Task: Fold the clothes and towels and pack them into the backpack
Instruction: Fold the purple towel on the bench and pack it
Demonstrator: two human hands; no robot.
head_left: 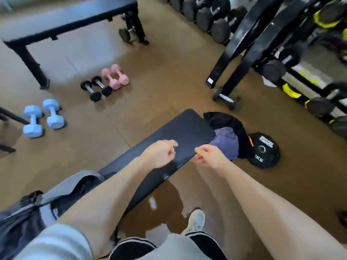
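A dark padded bench (184,132) runs from lower left to upper right. At its near end sits a grey and dark backpack (56,196), open at the top. A purple cloth (226,142) and a black garment (223,119) lie in a heap on the floor at the bench's far right end. My left hand (159,153) hovers over the bench with loosely curled fingers and holds nothing. My right hand (209,155) hangs at the bench's right edge, beside the purple cloth, fingers loosely curled and empty.
A black weight plate (263,150) lies right of the clothes. Blue dumbbells (43,117), black dumbbells (95,88) and pink dumbbells (115,76) sit on the brown floor. A second bench (62,19) stands far left, a dumbbell rack (300,59) at right.
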